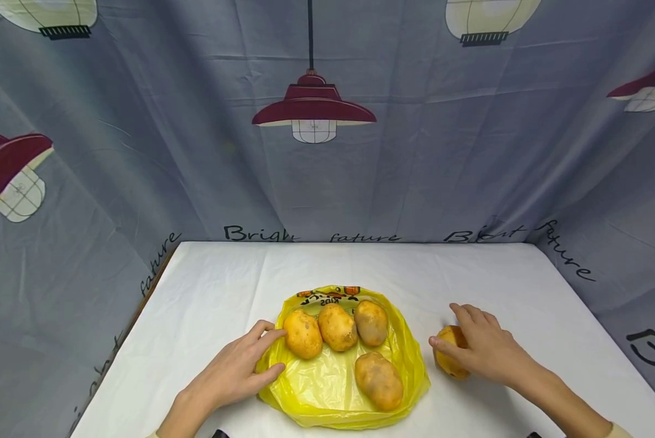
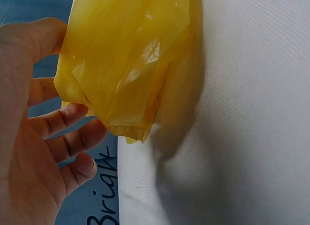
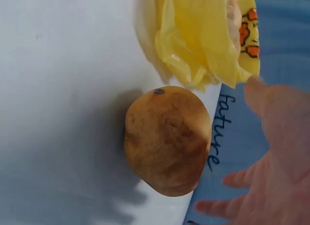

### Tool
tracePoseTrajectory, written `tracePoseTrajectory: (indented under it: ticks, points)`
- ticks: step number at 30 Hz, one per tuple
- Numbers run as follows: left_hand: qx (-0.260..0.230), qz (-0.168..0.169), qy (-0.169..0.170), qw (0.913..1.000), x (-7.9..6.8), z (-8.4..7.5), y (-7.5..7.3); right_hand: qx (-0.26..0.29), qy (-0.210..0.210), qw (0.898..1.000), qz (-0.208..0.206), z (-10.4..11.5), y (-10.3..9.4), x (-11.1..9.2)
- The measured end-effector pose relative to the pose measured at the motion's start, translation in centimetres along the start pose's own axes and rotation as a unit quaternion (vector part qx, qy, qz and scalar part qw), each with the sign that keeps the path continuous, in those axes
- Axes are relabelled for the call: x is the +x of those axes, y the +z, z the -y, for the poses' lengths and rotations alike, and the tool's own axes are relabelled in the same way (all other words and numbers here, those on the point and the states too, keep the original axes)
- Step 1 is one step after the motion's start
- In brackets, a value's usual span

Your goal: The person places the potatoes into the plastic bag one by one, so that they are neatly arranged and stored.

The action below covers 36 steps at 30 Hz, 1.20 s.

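Observation:
A yellow plastic bag lies with its mouth spread wide on the white table. Inside it are several potatoes: one potato at the left, one potato beside it, one potato at the back right and one potato at the front right. My left hand is at the bag's left rim, fingers spread and loosely bent; the bag partly hides its fingertips in the left wrist view. To the bag's right, my right hand is spread over a loose potato, which rests on the table without being gripped.
The white cloth-covered table reaches back to a grey-blue curtain printed with lamps and lettering. Curtain also hangs along both sides. Orange printing shows on the bag's far rim.

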<state>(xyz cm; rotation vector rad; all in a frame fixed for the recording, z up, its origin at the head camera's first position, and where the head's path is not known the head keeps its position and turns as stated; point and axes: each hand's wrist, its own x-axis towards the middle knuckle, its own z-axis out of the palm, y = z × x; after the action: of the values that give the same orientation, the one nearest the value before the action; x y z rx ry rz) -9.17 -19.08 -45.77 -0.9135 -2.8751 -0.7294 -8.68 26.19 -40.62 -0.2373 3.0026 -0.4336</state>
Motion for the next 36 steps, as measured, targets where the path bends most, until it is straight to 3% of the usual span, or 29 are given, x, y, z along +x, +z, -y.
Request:
tracePoseTrajectory:
  ticks: [5, 12, 36]
  points:
    - [0.002, -0.003, 0.002, 1.0, 0.0, 0.1, 0.0, 0.055, 0.039, 0.997, 0.045, -1.5, -0.4, 0.0]
    - [-0.003, 0.001, 0.002, 1.0, 0.0, 0.1, 0.1, 0.076, 0.067, 0.991, 0.089, -2.8, -0.3, 0.0]
    - [-0.001, 0.009, -0.001, 1.0, 0.2, 0.1, 0.2, 0.133, 0.104, 0.976, 0.139, -2.6, -0.2, 1.0]
